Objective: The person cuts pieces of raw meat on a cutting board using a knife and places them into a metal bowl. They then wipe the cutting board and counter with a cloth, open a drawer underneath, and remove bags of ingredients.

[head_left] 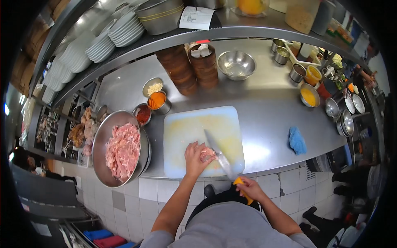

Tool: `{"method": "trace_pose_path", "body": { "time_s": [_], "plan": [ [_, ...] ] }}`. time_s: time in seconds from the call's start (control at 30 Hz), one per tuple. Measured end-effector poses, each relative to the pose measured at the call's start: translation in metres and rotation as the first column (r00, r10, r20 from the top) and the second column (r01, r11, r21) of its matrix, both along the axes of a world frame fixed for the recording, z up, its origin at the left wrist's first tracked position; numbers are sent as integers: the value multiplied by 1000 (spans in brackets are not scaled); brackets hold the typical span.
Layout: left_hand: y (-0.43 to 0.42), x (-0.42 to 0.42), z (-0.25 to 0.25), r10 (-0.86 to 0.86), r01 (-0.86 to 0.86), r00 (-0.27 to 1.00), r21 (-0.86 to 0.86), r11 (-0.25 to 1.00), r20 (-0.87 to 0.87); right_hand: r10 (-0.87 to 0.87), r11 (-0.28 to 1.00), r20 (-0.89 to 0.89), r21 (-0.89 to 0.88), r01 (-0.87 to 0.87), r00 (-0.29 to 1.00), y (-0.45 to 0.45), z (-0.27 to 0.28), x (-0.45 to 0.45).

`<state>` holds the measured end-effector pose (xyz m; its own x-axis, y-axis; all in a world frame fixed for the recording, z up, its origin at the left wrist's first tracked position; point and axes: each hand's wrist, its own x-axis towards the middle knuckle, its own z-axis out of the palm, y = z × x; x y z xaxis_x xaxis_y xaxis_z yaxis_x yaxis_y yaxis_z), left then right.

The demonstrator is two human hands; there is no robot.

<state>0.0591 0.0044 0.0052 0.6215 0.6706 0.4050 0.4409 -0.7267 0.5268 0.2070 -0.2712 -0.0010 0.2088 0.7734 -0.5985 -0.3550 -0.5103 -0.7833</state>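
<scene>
At the near edge of the bench [264,124], a white cutting board [182,124] carries a small piece of pink meat [207,153]. The left hand [196,159] holds the piece with bent fingers; the right hand [251,189] grips the yellow handle of a knife [218,153], its blade slanting just to the right of the meat. By the near left corner, a large steel bowl [98,144] holds raw meat strips [123,151]. A blue cloth [297,140] lies towards the near right corner. Brown round containers [175,70] and a metal mixing bowl [237,65] stand near the far edge.
</scene>
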Motion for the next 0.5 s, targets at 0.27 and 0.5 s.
{"method": "trace_pose_path", "body": {
  "time_s": [0.27,0.5],
  "plan": [
    [7,-5,-24,84,-74,985,-75,994,150,-8,988,-51,153,16,999,54,4,-82],
    [24,-16,28,198,-141,870,-156,978,452,28,980,38,198,-35,999,78,46,-90]
  ]
}}
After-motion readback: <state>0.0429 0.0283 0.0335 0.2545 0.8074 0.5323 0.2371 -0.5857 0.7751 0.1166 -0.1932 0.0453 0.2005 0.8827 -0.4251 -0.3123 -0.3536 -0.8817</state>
